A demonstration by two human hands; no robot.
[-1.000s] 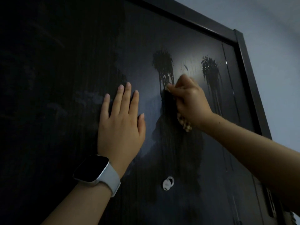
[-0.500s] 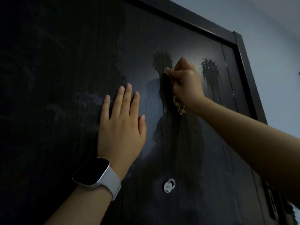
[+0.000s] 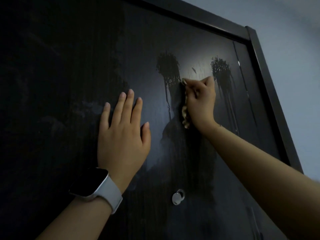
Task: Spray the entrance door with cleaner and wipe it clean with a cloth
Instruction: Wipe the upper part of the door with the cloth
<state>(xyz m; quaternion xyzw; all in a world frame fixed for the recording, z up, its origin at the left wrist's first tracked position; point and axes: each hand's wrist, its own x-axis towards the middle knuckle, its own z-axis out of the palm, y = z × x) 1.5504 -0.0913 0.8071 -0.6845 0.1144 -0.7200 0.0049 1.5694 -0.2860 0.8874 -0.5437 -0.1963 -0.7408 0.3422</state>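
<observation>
Against wet door (image 3: 195,54), right hand (image 3: 200,101) clutching cloth (image 3: 185,115).

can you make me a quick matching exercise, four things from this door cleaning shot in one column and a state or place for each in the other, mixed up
Things
1. left hand
2. cloth
3. smartwatch
4. peephole cover

States or places
A. round and pale, low on the door, below both hands
B. flat on the door, fingers spread
C. bunched in the right hand, pressed to the door between two wet spray patches
D. strapped on the left wrist, screen dark

Pairs: 1-B, 2-C, 3-D, 4-A
</observation>
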